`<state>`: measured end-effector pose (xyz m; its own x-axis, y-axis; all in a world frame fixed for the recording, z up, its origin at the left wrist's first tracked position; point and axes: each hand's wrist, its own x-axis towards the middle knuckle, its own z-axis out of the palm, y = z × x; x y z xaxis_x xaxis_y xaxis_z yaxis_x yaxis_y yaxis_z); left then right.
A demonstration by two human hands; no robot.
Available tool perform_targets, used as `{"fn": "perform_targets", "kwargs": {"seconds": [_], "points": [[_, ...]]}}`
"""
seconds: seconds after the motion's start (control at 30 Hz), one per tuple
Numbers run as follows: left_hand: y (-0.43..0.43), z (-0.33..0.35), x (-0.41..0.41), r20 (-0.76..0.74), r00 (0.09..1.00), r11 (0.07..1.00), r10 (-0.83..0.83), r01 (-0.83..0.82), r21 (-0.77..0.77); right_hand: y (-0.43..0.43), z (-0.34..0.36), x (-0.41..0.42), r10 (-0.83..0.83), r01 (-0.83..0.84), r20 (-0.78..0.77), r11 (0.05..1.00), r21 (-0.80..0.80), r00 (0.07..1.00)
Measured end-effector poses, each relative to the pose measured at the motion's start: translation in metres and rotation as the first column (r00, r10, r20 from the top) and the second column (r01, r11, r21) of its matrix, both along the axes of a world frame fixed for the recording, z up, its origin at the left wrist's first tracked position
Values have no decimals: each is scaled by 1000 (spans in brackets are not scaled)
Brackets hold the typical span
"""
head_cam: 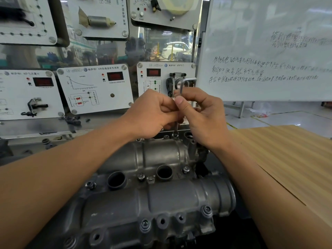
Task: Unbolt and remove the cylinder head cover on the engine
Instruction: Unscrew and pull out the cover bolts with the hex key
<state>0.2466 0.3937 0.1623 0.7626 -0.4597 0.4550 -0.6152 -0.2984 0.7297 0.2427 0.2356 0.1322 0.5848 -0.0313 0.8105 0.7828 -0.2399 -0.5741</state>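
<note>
Head view: left hand [152, 112], right hand [203, 114] pinch hex key [181, 87]; cover [161, 155] lies below grip, seemingly touching.

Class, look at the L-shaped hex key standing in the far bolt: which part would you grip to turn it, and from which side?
Probably the short top arm of the hex key, taken from the right. It juts sideways to the right, bare above the left hand and right hand, which pinch the upright shaft, so it likely gives most leverage on the bolt.
</note>
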Motion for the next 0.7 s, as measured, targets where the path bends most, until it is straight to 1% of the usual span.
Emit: {"fn": "perform_targets", "kwargs": {"seconds": [0.07,0.13,0.23,0.3,0.37,0.43,0.53,0.6,0.63,0.7], "points": [[-3,0,-2,52,997,998,60,-60,-6,1,0,-1,-19,19,-10,998,65,1000],[-5,0,-2,108,987,993,116,-117,5,3,-1,-1,7,-2,-43,994,112,999],[-5,-2,1,157,974,986,161,-164,3,4,-1,0,28,-18,-75,990,138,997],[-5,-4,1,154,977,989,149,-149,-12,3,-1,1,4,1,-48,995,102,999],[-3,-3,1,113,988,995,102,-102,-2,3,0,0,-19,19,-18,999,41,1000],[1,1,2,41,999,999,22,-24,46,2,0,-2,-14,14,-13,1000,1,1000],[8,5,4,-61,996,994,-68,73,79,-2,2,-2,2,-3,-2,994,-114,1000],[7,6,3,-57,996,994,-65,70,83,-3,3,-3,8,-5,18,987,-161,1000],[6,6,2,-38,998,996,-50,53,78,-3,2,-3,4,-2,14,987,-161,1000],[3,5,0,7,1000,998,-9,9,66,-3,3,-3,-20,17,-30,996,-93,999]]}}
